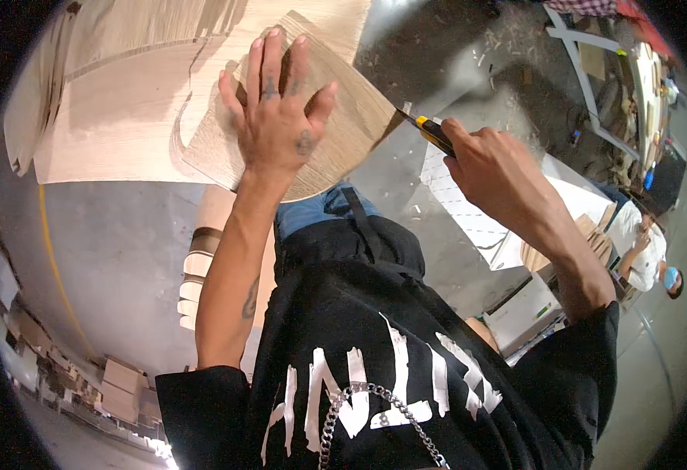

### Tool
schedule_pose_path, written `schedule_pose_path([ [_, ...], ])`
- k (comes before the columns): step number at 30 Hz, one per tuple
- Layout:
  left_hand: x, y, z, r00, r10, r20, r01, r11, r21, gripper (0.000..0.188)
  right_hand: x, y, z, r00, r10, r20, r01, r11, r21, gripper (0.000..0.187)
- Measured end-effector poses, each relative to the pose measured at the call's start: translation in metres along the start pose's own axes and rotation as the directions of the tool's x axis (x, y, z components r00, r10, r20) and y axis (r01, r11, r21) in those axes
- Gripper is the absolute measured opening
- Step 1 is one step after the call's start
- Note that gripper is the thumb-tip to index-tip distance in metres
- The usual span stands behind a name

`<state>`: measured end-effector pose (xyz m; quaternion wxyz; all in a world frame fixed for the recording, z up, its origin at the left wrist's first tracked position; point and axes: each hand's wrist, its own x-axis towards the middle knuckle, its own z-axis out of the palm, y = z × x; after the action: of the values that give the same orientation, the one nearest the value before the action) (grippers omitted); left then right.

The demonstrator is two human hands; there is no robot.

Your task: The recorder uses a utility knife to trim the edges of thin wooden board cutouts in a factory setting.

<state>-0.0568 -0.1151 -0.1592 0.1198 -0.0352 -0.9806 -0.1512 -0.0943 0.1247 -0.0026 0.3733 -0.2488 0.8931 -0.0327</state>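
Observation:
My left hand lies flat with its fingers spread on a piece of wood veneer. That piece has a brown grain and rests over a larger pale wood sheet, its near edge reaching past the sheet toward my body. In my right hand is a yellow and black utility knife, gripped by its handle. The knife's blade points left, close to the right corner of the veneer piece; whether it touches the edge I cannot tell.
White printed sheets and wood strips lie to the right. Small scraps litter the dark floor at the far right. A person in a white shirt is at the right. Stacked boards stand at the lower left.

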Motion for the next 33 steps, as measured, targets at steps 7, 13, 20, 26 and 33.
schedule_pose_path([
  [7,-0.002,0.001,0.000,1.000,0.000,0.007,0.000,1.000,0.009,0.062,-0.017,0.004,0.009,0.990,0.110,0.085,-0.116,0.991,0.069,0.022],
  [13,-0.005,-0.001,-0.001,0.999,0.019,0.041,-0.021,0.998,0.056,0.063,-0.018,0.021,0.040,0.988,-0.002,-0.154,0.022,0.992,0.126,0.013],
  [20,-0.006,0.006,-0.001,0.997,0.050,0.065,-0.051,0.999,0.016,0.062,-0.015,0.023,0.070,0.975,0.064,-0.213,-0.026,0.984,0.177,0.018],
  [26,-0.011,0.003,-0.003,0.984,0.025,0.179,-0.035,0.998,0.055,0.065,-0.037,0.015,0.069,0.967,0.030,-0.252,0.021,0.980,0.197,0.017],
  [33,0.009,0.012,-0.005,0.984,0.036,0.172,-0.038,0.999,0.012,0.062,0.005,0.093,0.194,0.962,0.105,-0.253,-0.015,0.942,0.335,0.020],
])
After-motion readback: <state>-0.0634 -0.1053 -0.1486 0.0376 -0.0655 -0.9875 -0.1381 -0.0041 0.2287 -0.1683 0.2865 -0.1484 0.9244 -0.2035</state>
